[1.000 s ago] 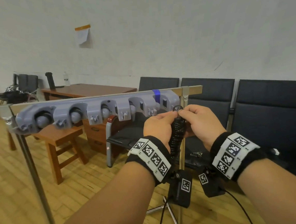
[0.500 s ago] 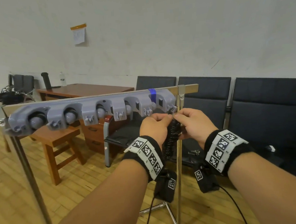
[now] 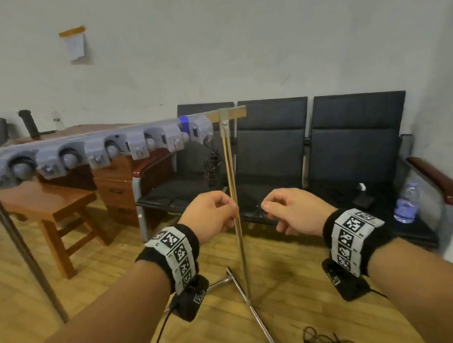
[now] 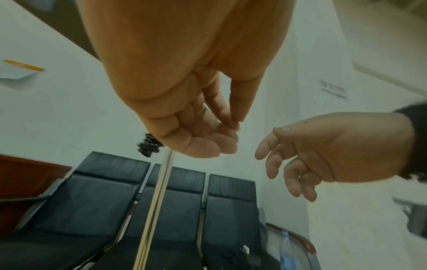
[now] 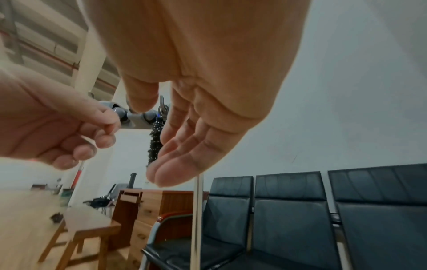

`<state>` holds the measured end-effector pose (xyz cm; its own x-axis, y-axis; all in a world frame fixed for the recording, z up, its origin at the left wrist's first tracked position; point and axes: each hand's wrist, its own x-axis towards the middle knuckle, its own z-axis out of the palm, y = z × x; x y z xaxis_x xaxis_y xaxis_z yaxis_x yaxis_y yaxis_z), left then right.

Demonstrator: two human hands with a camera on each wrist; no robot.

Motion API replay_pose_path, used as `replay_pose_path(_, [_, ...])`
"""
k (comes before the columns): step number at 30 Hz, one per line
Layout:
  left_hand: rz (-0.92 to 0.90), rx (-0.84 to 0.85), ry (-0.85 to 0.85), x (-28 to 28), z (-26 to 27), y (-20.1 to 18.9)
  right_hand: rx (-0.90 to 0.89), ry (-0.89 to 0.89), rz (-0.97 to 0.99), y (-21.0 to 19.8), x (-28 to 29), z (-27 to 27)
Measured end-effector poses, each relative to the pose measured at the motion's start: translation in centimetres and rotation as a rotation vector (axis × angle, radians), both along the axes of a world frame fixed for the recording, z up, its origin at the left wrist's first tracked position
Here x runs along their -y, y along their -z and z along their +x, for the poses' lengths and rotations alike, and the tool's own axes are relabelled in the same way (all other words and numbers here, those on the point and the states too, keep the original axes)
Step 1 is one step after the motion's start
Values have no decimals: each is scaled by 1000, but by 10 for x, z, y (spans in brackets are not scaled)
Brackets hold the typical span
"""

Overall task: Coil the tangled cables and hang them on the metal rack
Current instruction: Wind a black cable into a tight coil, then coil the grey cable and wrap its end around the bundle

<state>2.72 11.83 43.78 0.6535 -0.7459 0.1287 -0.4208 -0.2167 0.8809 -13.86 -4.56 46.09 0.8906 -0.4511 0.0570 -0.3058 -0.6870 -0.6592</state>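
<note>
Under the right end of the grey rack point(image 3: 98, 149), beside its upright metal pole point(image 3: 230, 171), our coiled black cable point(image 3: 211, 164) hangs from the last hook, clear of both hands. We hold our left hand point(image 3: 209, 216) low by the pole with its fingers point(image 4: 208, 138) loosely curled around nothing, thumb near the fingertips. Our right hand point(image 3: 295, 211) floats on the other side of the pole, its fingers point(image 5: 175, 164) relaxed and slightly bent, also empty. More tangled cables point(image 3: 323, 339) lie on the wooden floor near the rack's foot. Behind the pole stands a row of black chairs point(image 3: 355, 138), with a water bottle point(image 3: 405, 204) on the rightmost seat
</note>
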Motion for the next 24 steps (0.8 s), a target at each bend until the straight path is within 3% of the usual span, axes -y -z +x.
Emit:
replay_pose_path(5, [279, 234, 277, 32, -49, 44, -195, 11, -108, 55, 32, -54])
replay_pose_path(9, [531, 350, 471, 79, -62, 114, -355, 9, -99, 123, 80, -71])
replay_pose_path(17, [794, 276, 682, 170, -49, 302, -635, -9, -36, 296, 180, -80])
replay_pose_path(24, [926, 148, 781, 214, -59, 475, -814, -84, 23, 445, 225, -93])
